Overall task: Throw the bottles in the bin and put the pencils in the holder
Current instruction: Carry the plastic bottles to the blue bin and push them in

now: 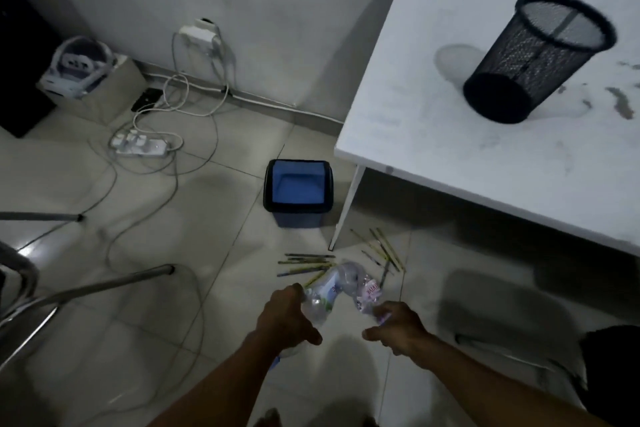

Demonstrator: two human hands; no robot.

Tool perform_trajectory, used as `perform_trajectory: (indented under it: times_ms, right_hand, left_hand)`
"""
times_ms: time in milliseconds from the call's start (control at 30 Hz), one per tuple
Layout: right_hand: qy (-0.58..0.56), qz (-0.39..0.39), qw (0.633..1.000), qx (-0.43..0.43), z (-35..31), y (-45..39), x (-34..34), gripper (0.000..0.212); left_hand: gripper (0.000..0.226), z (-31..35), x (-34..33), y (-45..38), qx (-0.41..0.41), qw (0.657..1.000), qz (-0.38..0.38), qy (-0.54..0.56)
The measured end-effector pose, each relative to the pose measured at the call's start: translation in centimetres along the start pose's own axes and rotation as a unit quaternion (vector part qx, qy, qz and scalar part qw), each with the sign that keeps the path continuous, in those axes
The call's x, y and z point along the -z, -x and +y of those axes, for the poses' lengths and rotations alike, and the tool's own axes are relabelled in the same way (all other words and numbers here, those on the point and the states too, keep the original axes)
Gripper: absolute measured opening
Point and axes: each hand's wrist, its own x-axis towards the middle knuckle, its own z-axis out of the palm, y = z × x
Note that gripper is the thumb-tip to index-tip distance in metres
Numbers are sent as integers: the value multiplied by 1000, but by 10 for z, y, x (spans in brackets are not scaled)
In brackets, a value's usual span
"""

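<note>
Both hands reach down toward the floor, each closed on a crumpled clear plastic bottle. The left hand (285, 314) has its fingers (304, 295) wrapped over the top of the left bottle (325, 291), thumb pointing inward. The right hand (398, 326) pinches the lower end of the right bottle (369, 293) in curled fingers (381, 312). The two bottles touch or nearly touch at their far ends.

Both look empty and crushed, so they are probably very light, springy and a little slick; gripping across the creased body or at the neck should hold best.

The left bottle carries a white and green label, too blurred to read. The right bottle's label has pinkish-red lettering, also illegible.

Just beyond the bottles, pencils (306, 262) lie scattered on the tiled floor in two loose groups. Further on, a blue bin (298, 185) with a black rim stands open beside a table leg. The black mesh holder (540, 55) stands upright on the white table (433, 114), well apart from the pencils.
</note>
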Motion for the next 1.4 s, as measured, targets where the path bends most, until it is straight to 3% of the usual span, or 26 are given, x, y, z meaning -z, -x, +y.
perform_trajectory:
  times_ms: [167,400,533,667,933,1133,1300,1400]
  right_hand:
    - [5,78,997,5,33,-85,-21,49]
    - [54,123,990,44,61,-194,-37,25]
    - [84,156,981,75,89,-256,-49,52]
    - [93,161,977,101,129,-328,-64,95]
    - [191,152,966,86,103,-305,-79,115]
    - [225,211,944,119,113,-314,-91,106]
    - [165,226,945,168,111,-305,-82,112]
    - [149,227,940,209,101,-291,-74,114]
  left_hand:
    - [88,-20,-40,-71,-38,999,23,2]
    - [86,-41,-87,-167,-108,992,64,-32]
    - [73,-49,-98,-209,-120,987,95,-48]
    - [74,-60,-106,-225,-105,987,121,-25]
    - [74,-73,-106,-220,-69,986,148,6]
    - [75,-72,-98,-216,-64,980,187,7]
    - [76,-70,-83,-204,-51,978,204,-4]
    - [71,-63,-63,-187,-38,977,192,85]
